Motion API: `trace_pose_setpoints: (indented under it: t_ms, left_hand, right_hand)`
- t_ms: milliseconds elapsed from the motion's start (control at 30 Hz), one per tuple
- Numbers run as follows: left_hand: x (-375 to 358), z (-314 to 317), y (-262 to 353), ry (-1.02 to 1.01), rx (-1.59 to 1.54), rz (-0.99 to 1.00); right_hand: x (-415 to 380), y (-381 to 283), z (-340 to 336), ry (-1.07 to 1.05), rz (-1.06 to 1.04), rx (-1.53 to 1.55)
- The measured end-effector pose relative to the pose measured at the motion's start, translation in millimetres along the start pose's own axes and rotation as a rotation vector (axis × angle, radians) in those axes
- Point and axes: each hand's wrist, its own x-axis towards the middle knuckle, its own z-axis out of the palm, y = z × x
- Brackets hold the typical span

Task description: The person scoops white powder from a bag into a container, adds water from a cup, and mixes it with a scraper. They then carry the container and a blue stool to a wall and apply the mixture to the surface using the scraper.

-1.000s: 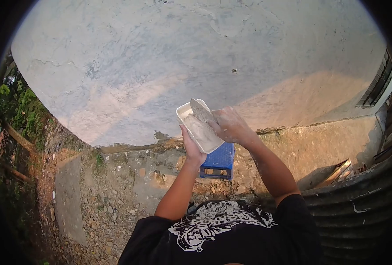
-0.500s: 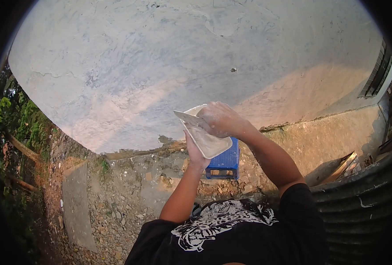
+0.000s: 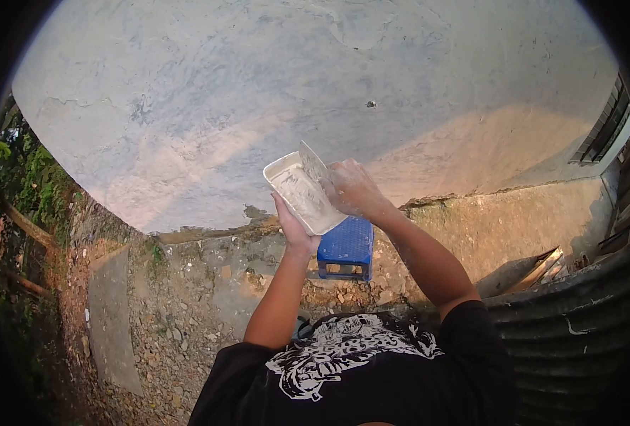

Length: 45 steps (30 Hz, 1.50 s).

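My left hand (image 3: 297,231) is wrapped round the near left side of a white rectangular tray (image 3: 302,190), holding it up in front of the wall. Off-white paste is smeared over the inside of the tray. A flat putty knife (image 3: 313,165) is gripped in my right hand (image 3: 354,186), its thin blade standing up over the tray's right side. White residue coats the fingers of that hand. The lower edge of the blade overlaps the tray, and the knife's handle is hidden in my fist.
A grey-white plastered wall (image 3: 208,92) rises ahead, with a small fixture (image 3: 371,104) in it. Below the tray stands a blue plastic stool (image 3: 347,248) on rubble ground (image 3: 180,326). Corrugated sheeting (image 3: 563,334) lies right, a barred window (image 3: 604,124) far right, greenery (image 3: 24,170) left.
The putty knife has turned from lying across the tray to standing more upright at its right side. The tray has shifted left, showing more of its paste-smeared inside.
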Motion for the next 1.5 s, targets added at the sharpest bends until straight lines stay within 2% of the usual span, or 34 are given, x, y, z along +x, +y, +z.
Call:
trace_pose_setpoints:
  t_ms: [67,133,167,233,367,433,567,667,733,767,833,967,1033,1067,1133,1167,1233,1367,1433,1500]
  left_hand:
    - [-3.3,-1.6,-3.1,0.024,0.009,-0.014]
    - [-2.5,-4.6,-10.9,0.021,0.011,0.008]
    - [-1.9,-8.0,-13.8,0.020,0.012,0.005]
    - [-2.9,-14.3,-18.1,0.011,-0.046,-0.012]
    - [-9.9,-12.6,-16.7,-0.041,-0.056,0.005]
    - [-10.7,-10.5,-15.6,-0.053,-0.145,-0.023]
    - [-13.5,-3.9,-15.6,-0.017,-0.119,-0.010]
    - [-14.6,-14.3,-24.4,-0.096,-0.092,-0.032]
    - [-19.5,-12.9,-28.9,-0.079,-0.159,-0.087]
    - [-22.1,-7.8,-28.2,-0.083,-0.162,-0.084]
    - [-26.6,1.8,-25.7,-0.045,-0.117,-0.054]
    - [-23.0,0.3,-22.5,-0.103,-0.147,-0.048]
    - [-17.3,-11.0,-28.3,-0.059,-0.146,-0.041]
    - [-17.6,-11.9,-27.9,-0.059,-0.151,-0.043]
    - [-18.3,-10.3,-26.1,-0.099,-0.188,-0.052]
    - [-20.6,-5.6,-24.7,-0.097,-0.189,-0.055]
    - [-23.7,4.8,-20.4,-0.057,-0.101,-0.041]
    - [-21.5,10.0,-21.3,-0.003,-0.089,-0.059]
    - [-19.1,6.0,-24.7,0.043,-0.068,-0.015]
    - [-16.2,-3.3,-25.9,0.011,-0.085,-0.012]
  right_hand:
    - [-6.3,-9.8,8.9,0.037,0.067,0.012]
    - [-9.9,-21.5,12.0,0.096,0.272,0.056]
    - [-9.5,-28.5,6.1,0.098,0.275,0.056]
    - [-8.3,-43.6,-10.5,-0.112,0.358,0.164]
    - [-8.5,-38.0,-22.1,-0.092,0.329,0.280]
    - [-7.8,-40.1,-33.4,0.151,0.218,0.287]
    - [-23.8,-30.7,-15.2,0.234,0.124,0.153]
    - [-32.8,-25.3,-3.5,0.110,0.205,0.168]
    - [-30.4,-15.5,-5.9,0.053,0.221,0.032]
    - [-29.6,-12.9,-11.0,0.054,0.216,0.029]
    - [-28.4,-9.8,-22.0,0.183,0.207,-0.061]
    - [-25.8,-21.5,-29.7,0.094,0.244,-0.134]
    - [-21.5,-26.0,-21.7,-0.093,0.275,-0.104]
    - [-17.9,-31.1,-27.4,-0.096,0.276,-0.108]
    - [-9.8,-43.3,-45.7,-0.361,0.395,0.023]
    - [-12.0,-40.7,-44.2,-0.363,0.398,0.024]
    - [-15.5,-33.9,-37.3,-0.145,0.317,0.145]
    - [-13.3,-32.5,-25.2,-0.217,0.321,0.215]
    - [-9.5,-31.4,-26.2,-0.294,0.370,0.112]
    - [-7.1,-31.2,-34.0,-0.252,0.349,0.066]
